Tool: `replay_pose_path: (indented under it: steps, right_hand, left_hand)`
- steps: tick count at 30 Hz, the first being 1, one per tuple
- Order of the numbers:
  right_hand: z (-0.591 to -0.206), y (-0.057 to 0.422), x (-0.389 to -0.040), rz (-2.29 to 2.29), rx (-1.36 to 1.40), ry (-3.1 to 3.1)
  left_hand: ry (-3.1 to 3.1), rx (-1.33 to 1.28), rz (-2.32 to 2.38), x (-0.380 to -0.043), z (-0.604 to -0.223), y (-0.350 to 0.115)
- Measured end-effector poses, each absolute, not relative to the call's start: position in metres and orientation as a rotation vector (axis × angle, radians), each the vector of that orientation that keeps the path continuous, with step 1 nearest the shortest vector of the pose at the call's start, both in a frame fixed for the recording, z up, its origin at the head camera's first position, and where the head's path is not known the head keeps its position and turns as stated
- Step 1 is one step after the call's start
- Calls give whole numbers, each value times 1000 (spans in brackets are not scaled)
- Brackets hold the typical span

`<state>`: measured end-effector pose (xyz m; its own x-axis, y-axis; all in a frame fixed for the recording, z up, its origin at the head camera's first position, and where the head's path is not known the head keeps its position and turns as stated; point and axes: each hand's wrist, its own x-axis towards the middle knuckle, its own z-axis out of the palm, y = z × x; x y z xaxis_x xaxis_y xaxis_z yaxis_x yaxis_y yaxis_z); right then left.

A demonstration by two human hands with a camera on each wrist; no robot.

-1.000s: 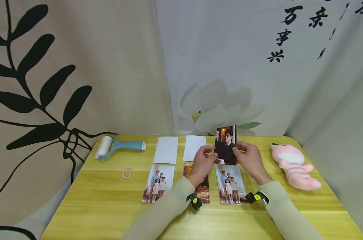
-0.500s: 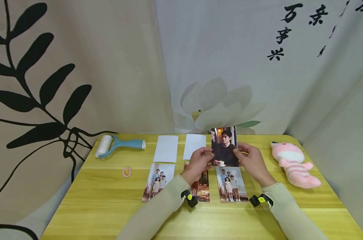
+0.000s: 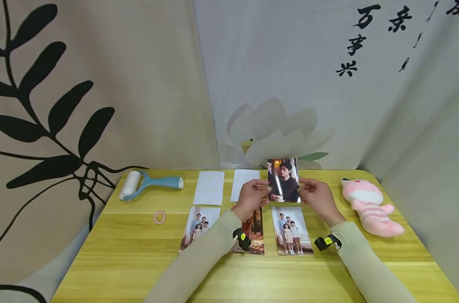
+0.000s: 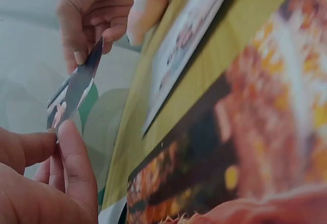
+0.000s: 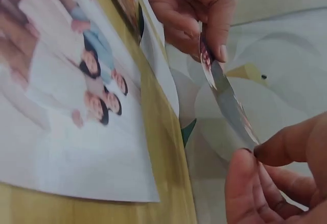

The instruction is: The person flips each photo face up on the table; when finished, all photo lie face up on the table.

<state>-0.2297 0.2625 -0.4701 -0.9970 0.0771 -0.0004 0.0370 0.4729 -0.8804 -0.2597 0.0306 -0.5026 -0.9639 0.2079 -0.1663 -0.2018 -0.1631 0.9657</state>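
Note:
Between my hands a photo (image 3: 284, 181) of a person in dark clothes with a cup is held upright, its surface glossy. My left hand (image 3: 253, 198) pinches its left edge; my right hand (image 3: 319, 200) pinches its right edge between thumb and fingers. Both wrist views show the photo (image 4: 76, 91) nearly edge-on, slightly bowed in the right wrist view. Below it on the table lies a family photo (image 3: 292, 230). An autumn-coloured photo (image 3: 257, 235) lies partly hidden under my left hand and wrist. Farther left is another family photo (image 3: 201, 227), partly covered by my left sleeve.
Two white cards (image 3: 209, 188) lie along the back of the wooden table (image 3: 112, 261), the right one partly behind my left hand. A blue-handled lint roller (image 3: 153, 183) and a small pink ring (image 3: 159, 217) are at left. A pink plush toy (image 3: 371, 206) lies at right.
The held photo first shifted slightly left and down, then rose, so a strip of table now shows between it and the family photo below. Both hands moved with it and keep their pinch.

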Motion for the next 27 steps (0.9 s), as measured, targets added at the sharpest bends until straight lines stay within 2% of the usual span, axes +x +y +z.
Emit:
replay_pose_path:
  steps: [13,27]
  right_hand:
    - [-488,272,-256,1616,-130,-2712]
    - [-491,269,-258,1559,-310,-2863]
  left_hand:
    - [1985,-19,2041,-274,-507,38]
    - [2078,18,1874,-268,-505,36]
